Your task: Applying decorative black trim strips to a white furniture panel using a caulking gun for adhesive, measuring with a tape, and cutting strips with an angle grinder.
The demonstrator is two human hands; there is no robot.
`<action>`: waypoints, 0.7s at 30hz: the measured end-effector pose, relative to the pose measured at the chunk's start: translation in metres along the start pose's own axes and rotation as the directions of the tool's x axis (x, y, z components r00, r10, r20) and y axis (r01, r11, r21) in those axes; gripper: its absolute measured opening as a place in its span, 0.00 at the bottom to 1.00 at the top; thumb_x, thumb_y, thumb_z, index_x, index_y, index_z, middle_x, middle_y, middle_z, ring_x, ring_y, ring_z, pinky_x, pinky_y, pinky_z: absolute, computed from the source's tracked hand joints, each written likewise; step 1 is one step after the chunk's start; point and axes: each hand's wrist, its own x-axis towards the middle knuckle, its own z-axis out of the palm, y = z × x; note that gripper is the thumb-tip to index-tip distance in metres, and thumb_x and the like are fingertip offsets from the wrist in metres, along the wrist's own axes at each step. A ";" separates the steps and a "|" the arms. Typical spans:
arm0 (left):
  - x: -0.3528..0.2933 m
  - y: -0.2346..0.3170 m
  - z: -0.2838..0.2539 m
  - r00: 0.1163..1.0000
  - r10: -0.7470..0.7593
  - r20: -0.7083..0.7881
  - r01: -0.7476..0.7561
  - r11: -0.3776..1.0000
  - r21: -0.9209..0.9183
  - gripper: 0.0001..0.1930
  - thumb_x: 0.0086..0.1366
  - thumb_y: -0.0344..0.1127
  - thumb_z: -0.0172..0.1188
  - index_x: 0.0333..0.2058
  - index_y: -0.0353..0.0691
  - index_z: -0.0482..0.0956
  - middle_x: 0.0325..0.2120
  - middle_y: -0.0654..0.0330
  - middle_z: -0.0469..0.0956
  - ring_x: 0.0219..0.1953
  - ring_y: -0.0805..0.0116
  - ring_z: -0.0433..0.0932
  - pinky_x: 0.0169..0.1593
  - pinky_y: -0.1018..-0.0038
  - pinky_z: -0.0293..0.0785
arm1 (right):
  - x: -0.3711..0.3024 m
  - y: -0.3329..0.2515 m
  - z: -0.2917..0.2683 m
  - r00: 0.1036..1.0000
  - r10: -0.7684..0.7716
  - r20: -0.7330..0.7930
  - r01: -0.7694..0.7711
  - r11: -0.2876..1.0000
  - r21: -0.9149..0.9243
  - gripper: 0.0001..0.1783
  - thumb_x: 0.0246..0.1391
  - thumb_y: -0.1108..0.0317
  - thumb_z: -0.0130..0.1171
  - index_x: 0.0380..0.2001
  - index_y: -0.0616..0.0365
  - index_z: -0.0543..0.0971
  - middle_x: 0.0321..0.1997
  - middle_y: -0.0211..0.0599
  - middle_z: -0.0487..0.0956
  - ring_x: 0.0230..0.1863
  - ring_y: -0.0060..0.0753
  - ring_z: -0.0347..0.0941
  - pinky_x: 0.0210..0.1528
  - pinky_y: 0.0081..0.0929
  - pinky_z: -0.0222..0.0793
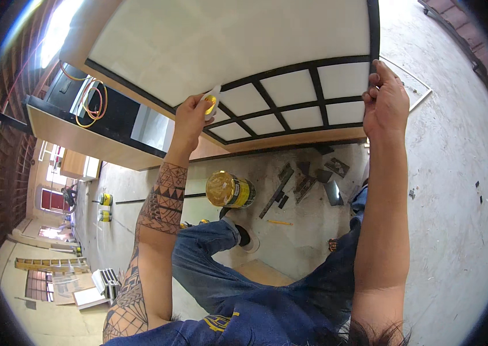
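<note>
A white panel (238,40) with a grid of black strips (287,92) across its lower part stands in front of me. My left hand (191,118) is closed around a small white bottle-like thing with a yellow oval (210,105), held against the panel's lower left part. What kind of thing it is stays unclear, as my fingers cover part of it. At the panel's right side, my right hand (387,106) has its fingers bent and pinched at the black edge strip (374,34). Some fingertips there are hidden.
A yellow-labelled bucket (229,189) stands on the floor below the panel. Dark offcuts (304,183) and a yellow pencil (279,222) lie nearby. To the left is a wooden cabinet (91,135) with a coiled orange hose (94,104). A white frame (420,86) lies at right.
</note>
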 end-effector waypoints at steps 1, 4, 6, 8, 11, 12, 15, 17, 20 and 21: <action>-0.001 -0.006 -0.009 0.999 -0.019 -0.047 0.017 0.999 -0.052 0.18 0.72 0.38 0.62 0.54 0.33 0.81 0.46 0.58 0.84 0.44 0.69 0.84 0.44 0.69 0.85 | 0.001 0.001 0.000 1.000 0.003 0.010 -0.003 1.000 0.012 0.15 0.68 0.62 0.66 0.49 0.62 0.80 0.37 0.31 0.75 0.26 0.17 0.63 0.29 0.18 0.62; -0.003 -0.018 -0.035 0.992 -0.049 -0.113 0.045 0.998 -0.041 0.17 0.72 0.38 0.62 0.53 0.33 0.81 0.45 0.58 0.84 0.43 0.70 0.84 0.43 0.70 0.85 | 0.000 0.001 0.001 1.000 0.012 -0.004 -0.012 1.000 -0.004 0.15 0.68 0.63 0.66 0.49 0.61 0.80 0.37 0.30 0.75 0.28 0.17 0.63 0.30 0.19 0.63; -0.003 -0.022 -0.044 0.988 -0.057 -0.142 0.057 0.998 -0.007 0.17 0.72 0.38 0.63 0.53 0.33 0.81 0.44 0.58 0.84 0.41 0.70 0.84 0.43 0.71 0.85 | 0.000 0.002 -0.001 1.000 0.009 0.012 -0.009 1.000 -0.011 0.15 0.67 0.62 0.66 0.49 0.62 0.80 0.37 0.29 0.75 0.29 0.17 0.63 0.32 0.19 0.63; -0.001 -0.027 -0.051 0.985 -0.050 -0.168 0.055 0.998 0.023 0.18 0.71 0.39 0.64 0.52 0.32 0.82 0.42 0.58 0.84 0.39 0.70 0.84 0.42 0.71 0.85 | 0.000 0.003 -0.001 0.999 0.005 0.040 -0.004 1.000 -0.022 0.15 0.68 0.62 0.66 0.49 0.62 0.80 0.36 0.29 0.74 0.29 0.16 0.63 0.32 0.19 0.63; -0.002 -0.024 -0.049 0.984 -0.033 -0.173 0.049 0.994 0.095 0.19 0.70 0.41 0.65 0.51 0.31 0.82 0.42 0.57 0.85 0.38 0.69 0.84 0.41 0.72 0.85 | -0.001 0.005 -0.001 0.999 0.010 0.053 -0.009 1.000 -0.019 0.15 0.68 0.63 0.65 0.49 0.62 0.80 0.36 0.28 0.74 0.29 0.15 0.62 0.33 0.19 0.63; -0.001 -0.024 -0.049 0.984 -0.034 -0.176 0.051 0.994 0.093 0.19 0.70 0.41 0.65 0.51 0.31 0.82 0.42 0.57 0.85 0.38 0.69 0.84 0.41 0.72 0.85 | -0.002 0.006 0.000 0.998 0.011 0.057 -0.010 1.000 -0.020 0.15 0.68 0.63 0.65 0.49 0.62 0.80 0.36 0.28 0.74 0.29 0.15 0.62 0.33 0.19 0.63; 0.002 -0.023 -0.048 0.986 0.012 -0.165 0.016 0.986 0.165 0.20 0.69 0.41 0.66 0.50 0.30 0.83 0.41 0.55 0.85 0.37 0.68 0.85 0.40 0.72 0.85 | -0.004 0.008 0.004 0.999 0.023 0.027 -0.022 0.999 -0.049 0.14 0.68 0.63 0.65 0.48 0.62 0.79 0.36 0.28 0.74 0.29 0.15 0.62 0.33 0.19 0.63; 0.001 -0.016 -0.044 0.986 0.026 -0.165 0.019 0.966 0.259 0.21 0.68 0.42 0.66 0.50 0.29 0.84 0.39 0.53 0.86 0.36 0.67 0.85 0.39 0.72 0.85 | -0.002 0.009 0.003 1.000 0.014 0.025 -0.013 0.998 -0.064 0.14 0.69 0.62 0.65 0.49 0.62 0.79 0.36 0.28 0.74 0.29 0.15 0.62 0.33 0.20 0.62; 0.005 -0.017 -0.045 0.985 0.054 -0.163 -0.006 0.959 0.283 0.22 0.68 0.43 0.66 0.51 0.28 0.84 0.38 0.52 0.86 0.34 0.67 0.86 0.38 0.72 0.84 | -0.004 0.009 0.006 1.000 0.017 0.025 -0.015 0.997 -0.070 0.14 0.69 0.62 0.65 0.48 0.62 0.79 0.36 0.28 0.73 0.29 0.15 0.62 0.33 0.20 0.62; 0.007 -0.017 -0.046 0.985 0.054 -0.165 -0.005 0.959 0.284 0.22 0.68 0.43 0.66 0.51 0.28 0.84 0.38 0.52 0.86 0.34 0.67 0.86 0.38 0.72 0.84 | -0.003 0.010 0.006 0.999 0.019 0.026 -0.017 0.997 -0.069 0.14 0.69 0.62 0.65 0.48 0.62 0.79 0.36 0.28 0.73 0.29 0.15 0.62 0.33 0.20 0.62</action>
